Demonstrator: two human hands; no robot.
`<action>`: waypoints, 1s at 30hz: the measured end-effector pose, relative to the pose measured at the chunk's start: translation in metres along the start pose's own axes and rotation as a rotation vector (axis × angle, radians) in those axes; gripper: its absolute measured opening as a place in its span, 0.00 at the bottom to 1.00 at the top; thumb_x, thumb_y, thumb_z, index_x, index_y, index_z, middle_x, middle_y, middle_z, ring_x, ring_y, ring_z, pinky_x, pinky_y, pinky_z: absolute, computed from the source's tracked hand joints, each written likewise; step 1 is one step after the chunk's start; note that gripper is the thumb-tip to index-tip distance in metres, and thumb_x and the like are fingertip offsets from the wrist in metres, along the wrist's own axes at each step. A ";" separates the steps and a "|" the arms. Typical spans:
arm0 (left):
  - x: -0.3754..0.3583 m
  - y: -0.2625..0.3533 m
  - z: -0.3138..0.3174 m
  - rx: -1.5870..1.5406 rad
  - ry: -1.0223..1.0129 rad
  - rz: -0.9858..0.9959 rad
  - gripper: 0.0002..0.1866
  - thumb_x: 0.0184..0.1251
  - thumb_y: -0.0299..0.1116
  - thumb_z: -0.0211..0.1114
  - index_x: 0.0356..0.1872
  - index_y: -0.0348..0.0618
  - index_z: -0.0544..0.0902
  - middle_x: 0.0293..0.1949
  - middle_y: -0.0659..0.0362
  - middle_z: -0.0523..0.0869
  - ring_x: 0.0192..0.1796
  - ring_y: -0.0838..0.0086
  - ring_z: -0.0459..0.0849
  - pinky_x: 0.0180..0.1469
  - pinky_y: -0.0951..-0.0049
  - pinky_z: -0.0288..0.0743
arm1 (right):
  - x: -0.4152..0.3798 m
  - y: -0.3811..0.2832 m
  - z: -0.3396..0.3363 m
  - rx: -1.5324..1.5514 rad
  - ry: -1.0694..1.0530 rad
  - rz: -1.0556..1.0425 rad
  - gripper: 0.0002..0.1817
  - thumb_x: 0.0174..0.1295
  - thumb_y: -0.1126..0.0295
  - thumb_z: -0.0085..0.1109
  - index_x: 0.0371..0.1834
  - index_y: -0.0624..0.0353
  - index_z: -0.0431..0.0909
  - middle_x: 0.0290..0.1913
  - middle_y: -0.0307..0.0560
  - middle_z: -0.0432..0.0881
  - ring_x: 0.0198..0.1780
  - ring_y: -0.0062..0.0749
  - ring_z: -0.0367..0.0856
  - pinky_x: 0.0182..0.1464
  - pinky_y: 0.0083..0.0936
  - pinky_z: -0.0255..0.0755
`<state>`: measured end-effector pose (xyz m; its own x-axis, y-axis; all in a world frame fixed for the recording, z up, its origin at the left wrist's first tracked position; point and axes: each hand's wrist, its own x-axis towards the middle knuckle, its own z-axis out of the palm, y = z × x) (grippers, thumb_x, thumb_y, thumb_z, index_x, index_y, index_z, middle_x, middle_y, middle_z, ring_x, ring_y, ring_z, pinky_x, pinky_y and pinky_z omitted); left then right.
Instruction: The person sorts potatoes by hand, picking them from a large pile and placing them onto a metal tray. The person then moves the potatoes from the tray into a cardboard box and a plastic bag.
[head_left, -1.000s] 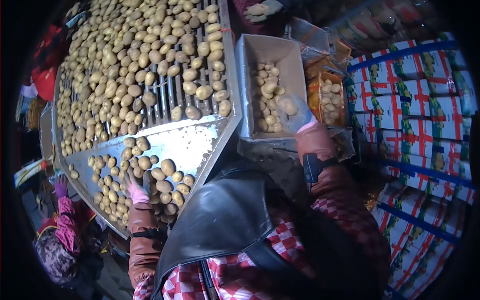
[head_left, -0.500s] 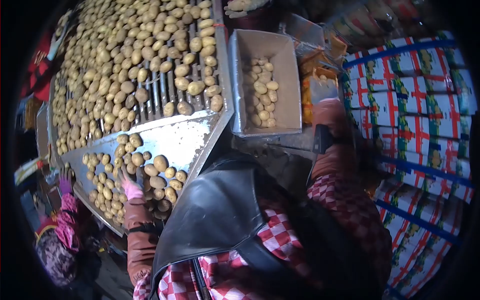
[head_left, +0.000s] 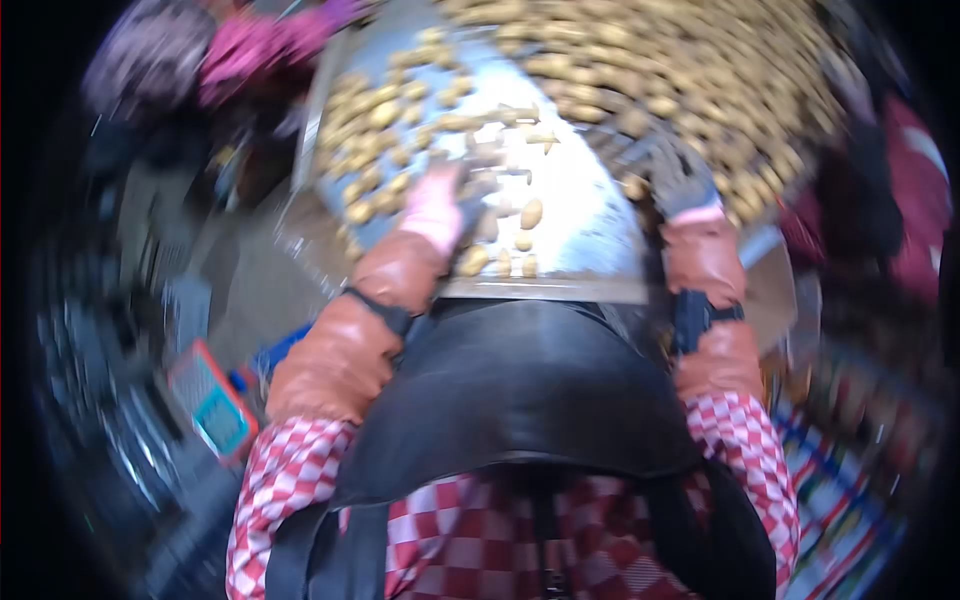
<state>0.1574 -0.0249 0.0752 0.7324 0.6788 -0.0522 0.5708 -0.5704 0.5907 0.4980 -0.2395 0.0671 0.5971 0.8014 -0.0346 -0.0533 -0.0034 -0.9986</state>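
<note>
My left hand, in a glove with a pink cuff, is over the metal sorting tray among the potatoes. Motion smears its fingers, so I cannot make out whether it grips one. My right hand, in a grey glove, is at the tray's right side by the slatted rack, its fingers stretched towards the mass of potatoes. I see nothing held in it. Several loose potatoes, one of them a larger potato, lie near the tray's front edge.
A person in a pink sleeve is at the upper left, and another in a red sleeve at the right. An orange-framed device with a teal screen is at lower left. Blurred stacked cartons stand at lower right.
My view and body have turned left to face the tray. My right hand has left the small container beside the cardboard box and come to the rack. My left hand remains among the tray's potatoes.
</note>
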 end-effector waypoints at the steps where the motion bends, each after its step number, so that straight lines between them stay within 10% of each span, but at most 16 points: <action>1: -0.005 -0.031 0.030 0.090 0.094 -0.001 0.23 0.68 0.39 0.62 0.64 0.53 0.77 0.65 0.47 0.78 0.69 0.51 0.73 0.73 0.52 0.62 | 0.004 -0.018 0.038 0.797 0.198 0.398 0.22 0.77 0.70 0.37 0.72 0.58 0.64 0.73 0.54 0.67 0.72 0.45 0.68 0.73 0.36 0.64; 3: -0.015 -0.025 0.015 0.261 -0.045 -0.092 0.33 0.62 0.56 0.65 0.67 0.60 0.75 0.74 0.52 0.67 0.77 0.53 0.61 0.77 0.42 0.46 | 0.015 0.000 0.077 0.686 0.253 0.581 0.22 0.77 0.64 0.40 0.72 0.56 0.66 0.72 0.52 0.69 0.70 0.46 0.71 0.67 0.38 0.72; 9: -0.031 -0.055 -0.003 0.258 -0.020 0.007 0.33 0.64 0.52 0.65 0.70 0.62 0.71 0.73 0.53 0.67 0.76 0.52 0.62 0.77 0.42 0.49 | 0.002 0.006 0.127 0.455 -0.114 0.562 0.22 0.78 0.64 0.41 0.71 0.57 0.67 0.65 0.53 0.75 0.62 0.44 0.78 0.59 0.30 0.79; 15: -0.040 -0.086 -0.031 0.188 -0.008 0.020 0.25 0.65 0.36 0.62 0.65 0.55 0.77 0.61 0.50 0.80 0.69 0.55 0.73 0.74 0.51 0.60 | 0.001 0.002 0.122 0.406 0.001 0.644 0.22 0.77 0.60 0.43 0.70 0.55 0.69 0.64 0.51 0.76 0.58 0.41 0.81 0.53 0.29 0.81; 18: -0.037 -0.033 -0.062 0.230 0.112 -0.486 0.20 0.59 0.26 0.58 0.53 0.50 0.84 0.54 0.49 0.84 0.60 0.55 0.80 0.65 0.57 0.71 | -0.002 -0.009 0.119 0.389 0.070 0.680 0.25 0.75 0.57 0.48 0.72 0.53 0.67 0.67 0.54 0.73 0.58 0.45 0.81 0.53 0.33 0.82; 21: -0.033 -0.024 0.017 0.185 -0.006 -0.216 0.20 0.59 0.30 0.63 0.55 0.53 0.82 0.59 0.51 0.81 0.65 0.53 0.75 0.69 0.53 0.66 | -0.002 -0.002 0.137 0.325 0.062 0.675 0.28 0.75 0.57 0.49 0.73 0.57 0.65 0.66 0.59 0.73 0.57 0.48 0.81 0.52 0.35 0.82; 23: -0.045 0.003 0.014 0.259 -0.059 0.378 0.25 0.59 0.36 0.67 0.60 0.55 0.79 0.65 0.52 0.76 0.72 0.55 0.69 0.73 0.44 0.59 | 0.006 -0.010 0.158 0.255 -0.001 0.621 0.25 0.74 0.65 0.52 0.72 0.60 0.66 0.57 0.52 0.80 0.48 0.39 0.83 0.45 0.32 0.82; 24: -0.047 -0.006 0.001 0.194 -0.238 0.318 0.26 0.61 0.38 0.68 0.63 0.59 0.77 0.71 0.55 0.69 0.76 0.57 0.62 0.73 0.36 0.54 | 0.014 -0.011 0.161 0.168 -0.022 0.578 0.25 0.73 0.68 0.53 0.71 0.60 0.67 0.52 0.49 0.81 0.45 0.35 0.83 0.43 0.31 0.81; 27: -0.043 -0.034 -0.017 0.124 -0.223 -0.208 0.24 0.61 0.39 0.68 0.60 0.56 0.81 0.62 0.54 0.79 0.63 0.54 0.79 0.67 0.56 0.71 | 0.053 0.019 0.148 -0.273 -0.038 0.327 0.21 0.70 0.72 0.59 0.66 0.63 0.73 0.45 0.47 0.86 0.40 0.28 0.81 0.41 0.24 0.78; 29: -0.026 -0.079 -0.027 -0.236 -0.403 -0.486 0.18 0.61 0.37 0.67 0.53 0.52 0.85 0.51 0.54 0.86 0.52 0.57 0.86 0.55 0.65 0.79 | 0.077 0.035 0.138 -0.547 -0.044 0.118 0.24 0.63 0.72 0.65 0.64 0.58 0.76 0.58 0.61 0.81 0.56 0.45 0.82 0.57 0.36 0.76; 30: -0.012 -0.133 -0.012 0.009 -0.278 -0.308 0.16 0.63 0.37 0.65 0.51 0.51 0.86 0.47 0.54 0.87 0.50 0.60 0.86 0.52 0.66 0.79 | 0.081 0.033 0.146 -0.760 -0.087 -0.046 0.27 0.60 0.70 0.68 0.65 0.56 0.76 0.61 0.64 0.77 0.59 0.51 0.80 0.60 0.40 0.75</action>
<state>0.0688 0.0485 0.0073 0.5985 0.6682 -0.4419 0.7813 -0.3647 0.5066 0.4277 -0.0878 0.0373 0.5189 0.8546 -0.0207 0.5536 -0.3544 -0.7536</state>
